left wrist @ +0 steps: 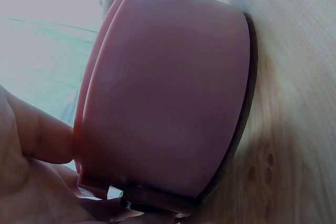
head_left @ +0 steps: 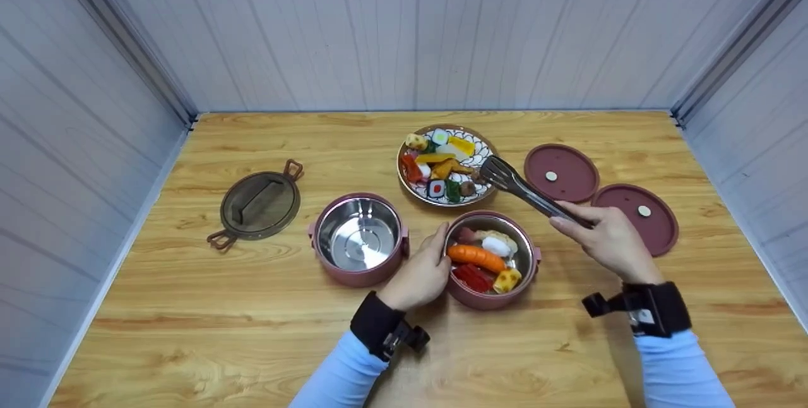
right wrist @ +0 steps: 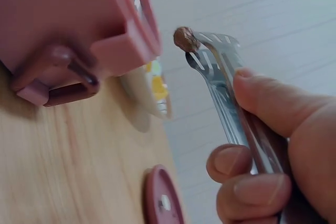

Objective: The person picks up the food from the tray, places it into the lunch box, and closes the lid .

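Observation:
My right hand (head_left: 609,240) grips a pair of dark tongs (head_left: 536,196). Between the tong tips a small brown lump of toy food (right wrist: 185,39) is pinched, raised beside the plate's right edge. With the thumb at the rim and fingers by the side handle, my left hand (head_left: 420,275) holds a pink food pot (head_left: 483,302). Inside that pot lie an orange sausage (head_left: 476,258), a red piece (head_left: 473,278), a yellow spotted piece (head_left: 507,280) and a white-topped piece (head_left: 497,246). The patterned plate (head_left: 421,196) behind it carries several toy foods, sushi rolls among them.
A second pink pot (head_left: 356,276), bare metal inside, stands left of my left hand. Farther left lies a dark round lid (head_left: 268,212) with two looped handles. Two maroon lids (head_left: 568,168) lie at the right. Pale panels (head_left: 410,29) wall the table's back and sides.

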`<state>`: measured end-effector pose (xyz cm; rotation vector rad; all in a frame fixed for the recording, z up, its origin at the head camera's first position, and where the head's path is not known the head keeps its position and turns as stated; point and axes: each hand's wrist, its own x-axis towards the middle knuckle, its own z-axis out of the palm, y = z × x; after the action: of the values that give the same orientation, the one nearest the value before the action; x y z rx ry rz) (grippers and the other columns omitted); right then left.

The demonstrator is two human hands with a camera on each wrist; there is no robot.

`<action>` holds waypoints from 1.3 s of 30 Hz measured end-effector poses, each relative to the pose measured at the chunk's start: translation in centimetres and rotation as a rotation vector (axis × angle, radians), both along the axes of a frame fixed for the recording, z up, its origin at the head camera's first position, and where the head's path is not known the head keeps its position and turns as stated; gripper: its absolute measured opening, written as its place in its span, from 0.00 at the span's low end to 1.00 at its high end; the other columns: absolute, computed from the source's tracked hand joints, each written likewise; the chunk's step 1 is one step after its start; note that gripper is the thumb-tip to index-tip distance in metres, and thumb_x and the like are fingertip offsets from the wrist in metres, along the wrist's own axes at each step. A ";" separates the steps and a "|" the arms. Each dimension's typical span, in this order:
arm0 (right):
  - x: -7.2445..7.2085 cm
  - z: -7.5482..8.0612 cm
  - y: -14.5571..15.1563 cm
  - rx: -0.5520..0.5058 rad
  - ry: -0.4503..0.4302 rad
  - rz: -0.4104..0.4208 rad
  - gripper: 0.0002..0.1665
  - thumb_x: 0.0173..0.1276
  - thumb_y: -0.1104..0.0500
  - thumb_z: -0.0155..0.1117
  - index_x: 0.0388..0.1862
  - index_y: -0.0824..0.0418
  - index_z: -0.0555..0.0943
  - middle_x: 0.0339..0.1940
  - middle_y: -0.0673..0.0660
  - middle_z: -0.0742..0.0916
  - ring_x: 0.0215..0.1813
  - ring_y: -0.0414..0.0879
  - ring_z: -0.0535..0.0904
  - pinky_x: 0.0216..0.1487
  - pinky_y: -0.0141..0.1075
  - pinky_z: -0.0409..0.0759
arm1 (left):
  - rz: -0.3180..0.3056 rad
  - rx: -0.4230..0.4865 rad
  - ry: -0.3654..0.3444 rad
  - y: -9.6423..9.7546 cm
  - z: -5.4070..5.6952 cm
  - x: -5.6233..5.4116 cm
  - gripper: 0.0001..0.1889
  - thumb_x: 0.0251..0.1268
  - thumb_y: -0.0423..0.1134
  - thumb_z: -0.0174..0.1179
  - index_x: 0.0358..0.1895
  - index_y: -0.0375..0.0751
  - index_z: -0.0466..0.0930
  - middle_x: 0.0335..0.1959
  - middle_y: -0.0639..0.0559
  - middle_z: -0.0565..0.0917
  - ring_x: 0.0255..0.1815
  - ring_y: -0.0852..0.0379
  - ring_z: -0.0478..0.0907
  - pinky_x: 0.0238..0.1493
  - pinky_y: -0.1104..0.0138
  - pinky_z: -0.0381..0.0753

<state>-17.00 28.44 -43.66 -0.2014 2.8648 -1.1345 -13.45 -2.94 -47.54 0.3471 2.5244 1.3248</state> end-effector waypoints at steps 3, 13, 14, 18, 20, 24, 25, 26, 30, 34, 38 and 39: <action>1.5 0.9 0.7 0.007 0.000 0.020 0.32 0.66 0.37 0.65 0.62 0.54 0.82 0.19 0.50 0.72 0.16 0.40 0.61 0.17 0.33 0.62 | 0.001 -0.003 -0.006 0.0 0.0 0.0 0.33 0.75 0.35 0.44 0.79 0.34 0.46 0.76 0.35 0.58 0.75 0.44 0.56 0.75 0.56 0.54; 5.6 2.2 2.2 -0.002 -0.093 0.176 0.29 0.67 0.44 0.68 0.61 0.58 0.82 0.53 0.60 0.86 0.18 0.37 0.60 0.15 0.32 0.63 | 0.002 0.000 -0.018 -0.1 0.0 0.0 0.33 0.75 0.36 0.45 0.79 0.36 0.45 0.76 0.35 0.57 0.75 0.42 0.56 0.75 0.54 0.54; 5.9 2.3 2.4 0.007 -0.106 0.192 0.29 0.67 0.44 0.67 0.61 0.58 0.82 0.57 0.61 0.85 0.19 0.37 0.63 0.16 0.32 0.64 | 0.005 -0.001 -0.019 0.0 0.0 0.0 0.33 0.75 0.36 0.45 0.79 0.36 0.45 0.76 0.35 0.58 0.75 0.42 0.56 0.75 0.54 0.54; 6.6 2.7 2.8 0.055 -0.168 0.257 0.29 0.67 0.41 0.66 0.62 0.53 0.82 0.56 0.57 0.86 0.30 0.38 0.76 0.24 0.30 0.70 | 0.005 0.005 -0.023 0.0 0.0 -0.1 0.33 0.76 0.36 0.44 0.80 0.36 0.45 0.76 0.35 0.58 0.76 0.43 0.56 0.75 0.54 0.53; 7.0 3.0 3.0 0.073 -0.187 0.301 0.29 0.67 0.41 0.65 0.63 0.52 0.81 0.54 0.55 0.87 0.35 0.39 0.78 0.28 0.30 0.71 | -0.002 0.006 -0.018 0.0 0.0 -0.1 0.33 0.75 0.35 0.45 0.79 0.36 0.45 0.76 0.35 0.57 0.76 0.43 0.55 0.75 0.55 0.53; 7.5 3.5 3.1 0.116 -0.197 0.367 0.29 0.69 0.40 0.63 0.63 0.54 0.81 0.50 0.50 0.88 0.39 0.36 0.79 0.33 0.29 0.72 | -0.003 0.001 -0.014 0.0 0.1 0.1 0.33 0.75 0.35 0.45 0.79 0.36 0.45 0.76 0.35 0.57 0.76 0.43 0.55 0.75 0.54 0.53; 7.6 3.5 3.0 0.129 -0.183 0.382 0.29 0.69 0.41 0.63 0.62 0.54 0.82 0.49 0.50 0.88 0.40 0.35 0.79 0.33 0.29 0.73 | -0.003 -0.002 -0.008 0.0 0.1 0.1 0.33 0.75 0.35 0.45 0.79 0.35 0.45 0.76 0.35 0.57 0.76 0.42 0.55 0.75 0.54 0.53; 7.6 3.6 3.0 0.149 -0.166 0.389 0.29 0.69 0.40 0.62 0.62 0.54 0.82 0.49 0.49 0.88 0.41 0.34 0.79 0.34 0.29 0.74 | -0.003 -0.003 -0.002 0.0 0.1 0.1 0.33 0.75 0.35 0.45 0.79 0.35 0.45 0.76 0.34 0.58 0.75 0.42 0.56 0.75 0.54 0.54; 7.7 3.9 2.8 0.182 -0.132 0.413 0.27 0.70 0.41 0.62 0.61 0.54 0.83 0.47 0.46 0.89 0.41 0.34 0.80 0.36 0.29 0.76 | -0.007 -0.006 0.012 0.0 0.0 0.1 0.33 0.75 0.35 0.44 0.79 0.33 0.46 0.75 0.34 0.59 0.75 0.43 0.56 0.75 0.55 0.54; 7.5 4.6 2.6 0.192 -0.172 0.399 0.29 0.68 0.38 0.62 0.60 0.53 0.83 0.48 0.46 0.88 0.38 0.34 0.78 0.34 0.29 0.72 | -0.004 -0.007 0.006 0.0 0.0 0.0 0.33 0.76 0.35 0.45 0.79 0.33 0.46 0.75 0.34 0.59 0.75 0.43 0.56 0.75 0.55 0.54; 7.3 5.4 2.4 0.201 -0.177 0.364 0.33 0.66 0.37 0.63 0.64 0.53 0.81 0.36 0.46 0.88 0.27 0.34 0.73 0.27 0.28 0.68 | -0.004 -0.004 -0.004 0.0 0.0 0.0 0.33 0.75 0.35 0.45 0.79 0.34 0.45 0.76 0.35 0.58 0.76 0.43 0.55 0.75 0.55 0.54; 7.3 5.6 2.3 0.198 -0.151 0.350 0.32 0.66 0.38 0.65 0.64 0.53 0.80 0.32 0.45 0.86 0.25 0.34 0.71 0.25 0.29 0.66 | -0.003 -0.003 -0.007 0.0 0.0 0.0 0.33 0.75 0.35 0.45 0.79 0.35 0.45 0.76 0.35 0.58 0.76 0.44 0.55 0.75 0.55 0.53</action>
<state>-9.69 30.78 -38.02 -0.5543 2.6446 -0.7629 -13.44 -2.92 -47.57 0.3446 2.5188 1.3182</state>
